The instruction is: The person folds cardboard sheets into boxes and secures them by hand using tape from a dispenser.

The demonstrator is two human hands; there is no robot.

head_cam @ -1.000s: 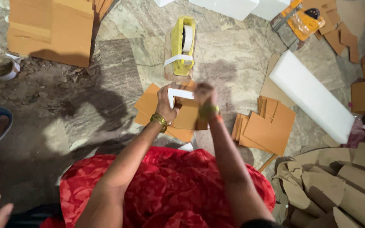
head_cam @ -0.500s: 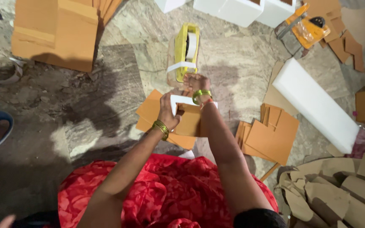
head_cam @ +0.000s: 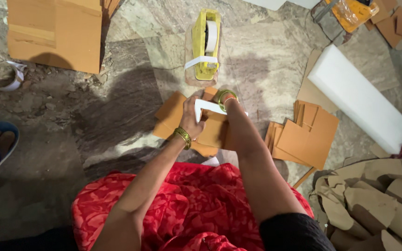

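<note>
White foam piece (head_cam: 209, 108): light, stiff, likely crushable; best held by its edges. Left hand (head_cam: 192, 122) fingers clamped on it; right hand (head_cam: 223, 96) fingers hidden, grip cannot be told.

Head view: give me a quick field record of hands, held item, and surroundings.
left hand: grips the white piece at its left edge
right hand: mostly hidden behind the wrist, at the white piece's far side
white piece: held above brown card sheets
tape dispenser: yellow, upright on the floor beyond the hands
card stack: right of the hands
foam block: white, far right
box: top left
</note>
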